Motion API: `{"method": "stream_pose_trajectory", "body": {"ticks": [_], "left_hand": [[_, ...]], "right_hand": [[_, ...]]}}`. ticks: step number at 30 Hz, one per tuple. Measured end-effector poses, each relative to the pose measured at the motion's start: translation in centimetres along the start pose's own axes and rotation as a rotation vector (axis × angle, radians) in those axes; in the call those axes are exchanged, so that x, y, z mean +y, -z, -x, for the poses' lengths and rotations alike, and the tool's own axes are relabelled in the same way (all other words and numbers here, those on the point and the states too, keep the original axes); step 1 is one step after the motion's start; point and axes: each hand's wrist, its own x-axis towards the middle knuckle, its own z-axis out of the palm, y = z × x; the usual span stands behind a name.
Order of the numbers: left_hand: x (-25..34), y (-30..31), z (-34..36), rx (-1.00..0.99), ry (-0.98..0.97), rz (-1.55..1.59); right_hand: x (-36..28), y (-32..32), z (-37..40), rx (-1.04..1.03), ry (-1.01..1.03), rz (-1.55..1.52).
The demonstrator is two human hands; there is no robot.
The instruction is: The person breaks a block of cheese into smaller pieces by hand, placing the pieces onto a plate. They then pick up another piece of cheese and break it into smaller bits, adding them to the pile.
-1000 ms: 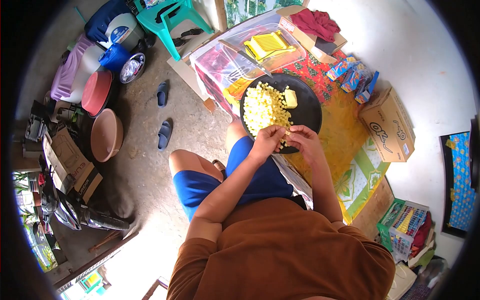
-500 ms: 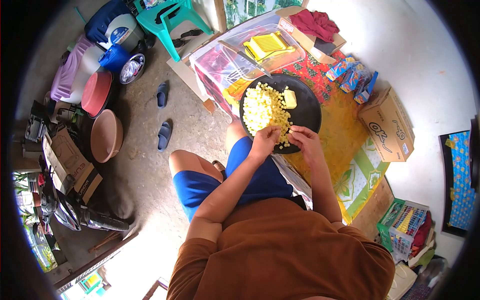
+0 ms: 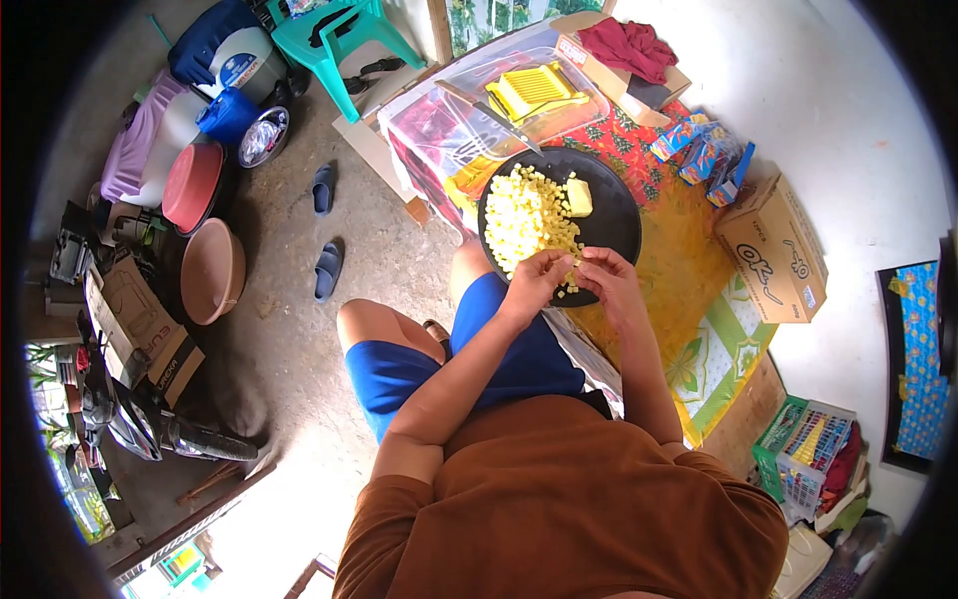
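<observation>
A round black tray (image 3: 621, 225) holds a heap of small pale-yellow cubes (image 3: 524, 215) on its left side. One larger pale-yellow block (image 3: 579, 198) lies to the right of the heap. Over the tray's near edge, my left hand (image 3: 537, 282) is closed in a pinch, its fingertips close to those of my right hand (image 3: 609, 275). The right fingers are pinched together too. A few yellow cubes lie around and under the fingertips; what exactly each pinch holds is too small to make out.
Beyond the tray, a knife (image 3: 487, 115) lies across a clear plastic container (image 3: 439, 130) near a yellow slicer-like tray (image 3: 537, 92). A cardboard box (image 3: 768, 250) and blue packets (image 3: 704, 155) stand to the right. Basins (image 3: 213, 270) and slippers (image 3: 327, 270) are on the floor at left.
My left hand has shifted slightly right, so its fingertips are now closer to the right hand's. The tray and the block have stayed in place.
</observation>
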Motion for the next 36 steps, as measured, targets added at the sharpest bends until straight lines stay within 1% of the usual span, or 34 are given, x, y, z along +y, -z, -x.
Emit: {"method": "stream_pose_trajectory", "body": {"ticks": [5, 8, 14, 17, 20, 23, 29, 32, 36], "left_hand": [[0.2, 0.0, 0.1, -0.086, -0.001, 0.040], [0.1, 0.2, 0.0, -0.100, -0.001, 0.045], [-0.1, 0.6, -0.1, -0.081, 0.025, 0.015], [0.0, 0.3, 0.0, -0.048, 0.014, 0.071], [-1.2, 0.4, -0.5, 0.005, -0.018, 0.015], [-1.5, 0.7, -0.7, 0.038, 0.019, -0.056], [-1.0, 1.5, -0.6, 0.041, 0.023, -0.013], [-0.9, 1.8, -0.5, 0.080, 0.055, -0.010], [-0.4, 2.4, -0.2, 0.094, 0.066, 0.027]], "right_hand": [[-0.5, -0.5, 0.4, -0.040, -0.020, -0.006], [-0.8, -0.7, 0.5, -0.048, -0.021, -0.019], [-0.7, -0.7, 0.4, -0.059, -0.030, -0.060], [-0.7, -0.7, 0.1, -0.048, -0.017, -0.088], [0.3, 0.1, -0.7, 0.072, 0.056, 0.033], [1.0, 1.1, -1.3, 0.108, 0.076, 0.093], [2.2, 2.4, -2.2, 0.109, 0.113, 0.163], [2.4, 2.5, -2.4, 0.095, 0.137, 0.173], [2.1, 2.2, -2.4, 0.134, 0.107, 0.224]]}}
